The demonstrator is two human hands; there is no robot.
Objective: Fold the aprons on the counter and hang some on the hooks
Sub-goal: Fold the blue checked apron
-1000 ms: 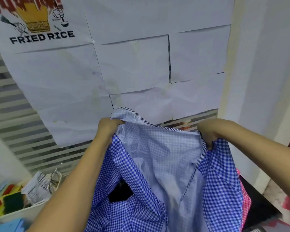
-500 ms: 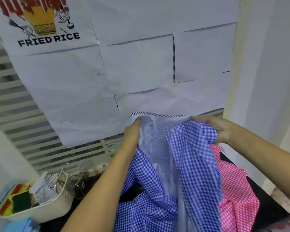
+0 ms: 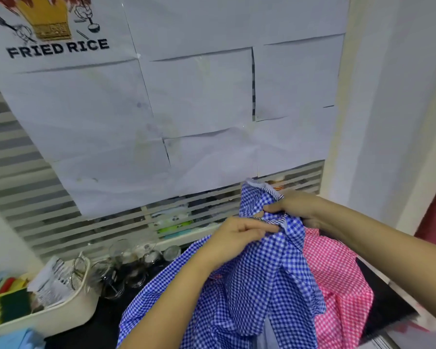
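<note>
One white tub [image 3: 61, 316] is seen at the near left of the dark desk [image 3: 385, 298], filled with sponges and papers. Just to its right, a cluster of glass jars [image 3: 131, 268] is set below the slatted window.

Right of the jars, the blue gingham apron [image 3: 237, 298] is held up by its bunched top, and its lower part is spread over the desk. The left hand [image 3: 239, 238] is curled, with the striped edge of the cloth pinched between thumb and fingers. The right hand [image 3: 295, 207] is placed just beyond it, nearly touching, with its fingers wrapped round the same gathered top from the far right side.

The long axis of the apron runs from this double grip, far and right, down toward the near left. The whole length of the cloth therefore lies below and nearer than both hands. The left hand is the nearer to that free length, so it is judged the better placed to slide down and flatten or double the cloth, with the top kept by the right.

A pink gingham apron [image 3: 337, 285] lies crumpled on the desk just right of the blue one, partly covered by it. No hooks are shown.
</note>
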